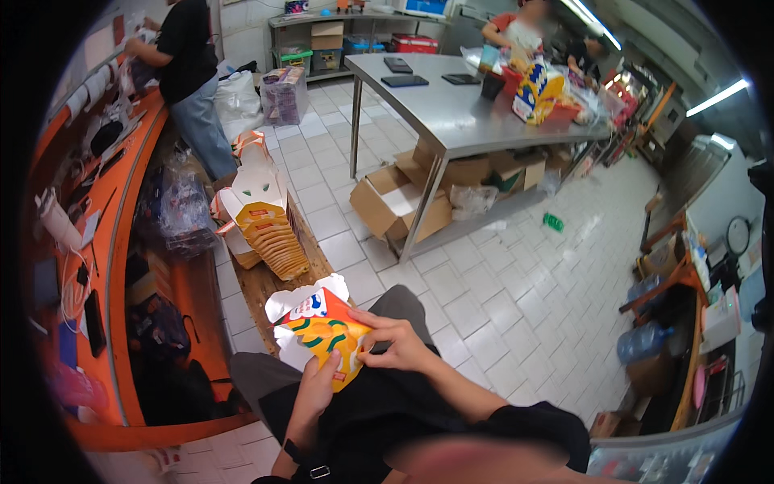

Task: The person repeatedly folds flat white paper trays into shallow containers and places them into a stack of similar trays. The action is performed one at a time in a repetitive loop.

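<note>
A printed yellow and red cardboard food box, partly folded, rests over my lap between both hands. My left hand grips its lower edge, the thumb lying on the printed face. At the box's right side, my right hand pinches the edge between thumb and fingers. White flaps spread from the far and left sides of the carton. Just beyond it, a row of nested boxes of similar yellow print lies on a wooden bench.
An orange counter with cables and a phone runs along the left. Ahead right stands a steel table, with an open cardboard box beneath. A person stands at back left; others work behind the table. A green object lies on the tiled floor.
</note>
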Demonstrator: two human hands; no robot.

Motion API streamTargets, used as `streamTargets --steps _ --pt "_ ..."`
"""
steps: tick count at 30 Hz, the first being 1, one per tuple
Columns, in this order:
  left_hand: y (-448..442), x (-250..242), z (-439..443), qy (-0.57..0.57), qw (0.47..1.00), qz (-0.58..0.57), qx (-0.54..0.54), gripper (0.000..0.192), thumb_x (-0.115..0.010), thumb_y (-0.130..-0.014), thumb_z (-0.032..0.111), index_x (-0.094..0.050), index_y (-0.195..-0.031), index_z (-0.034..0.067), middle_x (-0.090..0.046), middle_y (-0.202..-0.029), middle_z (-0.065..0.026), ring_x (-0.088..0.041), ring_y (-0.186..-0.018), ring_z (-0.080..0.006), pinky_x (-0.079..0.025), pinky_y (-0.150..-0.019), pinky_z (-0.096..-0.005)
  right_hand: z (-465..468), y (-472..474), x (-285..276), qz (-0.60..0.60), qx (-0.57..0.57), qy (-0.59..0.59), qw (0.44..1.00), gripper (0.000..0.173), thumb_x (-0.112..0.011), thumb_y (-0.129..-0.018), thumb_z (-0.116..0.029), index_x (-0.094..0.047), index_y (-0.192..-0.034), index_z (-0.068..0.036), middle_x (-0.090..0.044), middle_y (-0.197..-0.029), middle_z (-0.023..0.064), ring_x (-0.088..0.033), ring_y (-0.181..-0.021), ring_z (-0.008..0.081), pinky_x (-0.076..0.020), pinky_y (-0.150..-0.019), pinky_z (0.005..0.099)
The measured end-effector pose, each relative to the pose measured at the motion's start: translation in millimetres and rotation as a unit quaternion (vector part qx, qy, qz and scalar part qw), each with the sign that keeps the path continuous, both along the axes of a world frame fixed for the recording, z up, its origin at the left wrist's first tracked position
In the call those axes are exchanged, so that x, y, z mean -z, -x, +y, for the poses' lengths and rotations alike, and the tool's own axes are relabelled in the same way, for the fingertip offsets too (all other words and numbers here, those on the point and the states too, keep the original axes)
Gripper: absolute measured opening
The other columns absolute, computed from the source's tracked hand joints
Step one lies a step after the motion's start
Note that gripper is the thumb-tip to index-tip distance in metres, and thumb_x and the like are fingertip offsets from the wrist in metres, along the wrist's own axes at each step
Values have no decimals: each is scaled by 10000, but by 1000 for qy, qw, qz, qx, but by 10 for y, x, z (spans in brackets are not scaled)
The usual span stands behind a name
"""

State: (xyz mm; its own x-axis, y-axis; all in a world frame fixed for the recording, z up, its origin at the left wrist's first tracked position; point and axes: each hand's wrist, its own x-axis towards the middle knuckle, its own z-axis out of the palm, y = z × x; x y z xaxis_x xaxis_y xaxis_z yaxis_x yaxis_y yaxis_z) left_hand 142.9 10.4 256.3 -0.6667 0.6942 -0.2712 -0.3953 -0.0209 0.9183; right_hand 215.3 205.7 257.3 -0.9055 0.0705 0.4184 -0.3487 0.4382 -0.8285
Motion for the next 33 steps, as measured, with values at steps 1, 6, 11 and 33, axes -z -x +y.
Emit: streamTargets --steps 1,6,11,33 --pt "6 3 5 63 998 25 9 354 -508 -960 267 -538 -1177 -12 -623 -1071 -74 -615 -907 -150 -494 -779 -267 -29 -16 21 -16 4 -3 1000 162 -756 -668 -63 -603 -695 -19 -522 -1306 207 -534 -1193 323 -439 -950 327" --pt "-5 40 49 42 997 63 20 275 -590 -903 171 -562 -1102 -15 -626 -1017 -64 -606 -861 -122 -492 -737 -240 -101 -22 96 0 75 26 997 163 -702 -663 -44 -544 -645 -9 -575 -1255 172 -577 -1147 277 -521 -705 261" --pt "-9 -2 33 -10 1000 -23 -14 318 -592 -892 150 -531 -1154 -19 -618 -1070 -87 -602 -950 -155 -478 -827 -268 -44 -5 -4 27 63 10 998 149 -703 -700 -27 -564 -652 0 -578 -1257 164 -538 -1198 267 -517 -667 253" --pt "15 79 54 -193 957 -214 -19 432 -533 -911 104 -396 -1312 23 -541 -1237 -129 -556 -1128 -250 -454 -957 -390 -123 214 395 -81 -49 354 930 1082 -783 -668 -46 -70 -1478 -123 -259 -1444 153 -411 -1263 244 -342 -1048 364"
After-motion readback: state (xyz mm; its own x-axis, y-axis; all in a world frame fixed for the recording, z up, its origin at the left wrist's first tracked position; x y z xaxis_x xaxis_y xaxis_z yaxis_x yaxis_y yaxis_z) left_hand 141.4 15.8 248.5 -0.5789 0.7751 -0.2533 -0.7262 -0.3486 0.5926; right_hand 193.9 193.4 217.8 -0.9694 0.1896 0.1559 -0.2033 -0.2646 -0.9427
